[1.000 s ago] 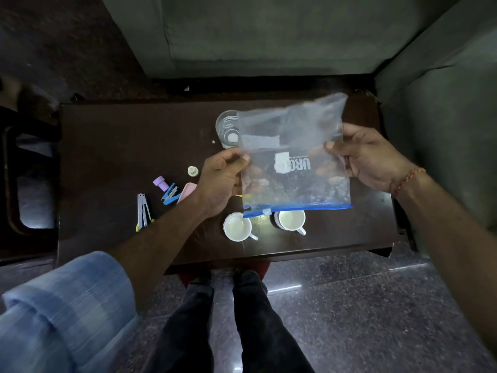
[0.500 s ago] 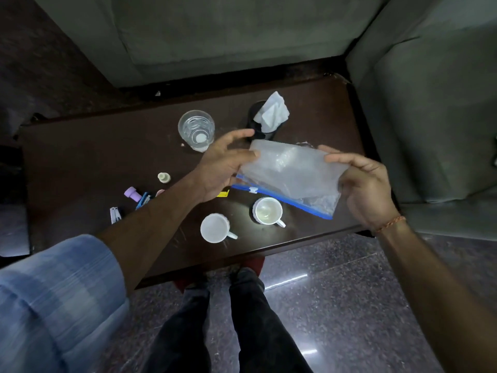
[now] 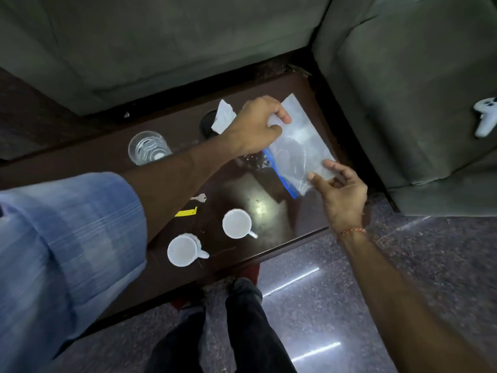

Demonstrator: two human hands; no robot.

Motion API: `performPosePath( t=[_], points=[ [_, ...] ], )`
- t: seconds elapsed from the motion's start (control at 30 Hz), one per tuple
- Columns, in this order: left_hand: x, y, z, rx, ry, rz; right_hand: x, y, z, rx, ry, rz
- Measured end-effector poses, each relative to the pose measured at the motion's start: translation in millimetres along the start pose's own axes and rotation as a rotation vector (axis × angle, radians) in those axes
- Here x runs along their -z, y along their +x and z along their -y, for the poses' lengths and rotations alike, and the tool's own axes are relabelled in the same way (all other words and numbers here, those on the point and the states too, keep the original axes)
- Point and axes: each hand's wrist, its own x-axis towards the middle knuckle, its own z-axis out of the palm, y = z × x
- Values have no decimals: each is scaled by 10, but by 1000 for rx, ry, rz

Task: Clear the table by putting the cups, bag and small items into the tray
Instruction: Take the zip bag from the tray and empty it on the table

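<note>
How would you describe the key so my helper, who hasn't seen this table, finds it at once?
Start at the dark wooden table and find the two white cups near its front edge. Just beyond them lies a yellow clip; the key lies just beyond that, beside the sleeved forearm. It is the only small silvery, flat metal piece there.

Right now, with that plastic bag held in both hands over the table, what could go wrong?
The left forearm reaches across right beside the glass, so a careless pull back might knock it. The right hand only pinches the bag at a corner, so it could slip. The two white cups stand near the table's front edge, easy to nudge off.
</note>
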Motion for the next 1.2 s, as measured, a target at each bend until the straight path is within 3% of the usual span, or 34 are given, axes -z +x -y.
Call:
performPosePath(
  t=[0.27,0.73,0.87,1.2],
  points=[
    [-488,729,103,-131,387,192,-153,243,-495,-51,-172,-116],
    [-781,1158,858,12,534,273,-465,850,-880,33,-442,77],
    [-837,1130,899,-17,605,302,-471,843,-897,49,-503,134],
    [-798,942,849,-26,646,276,-431,753,-885,25,-529,90]
  ],
)
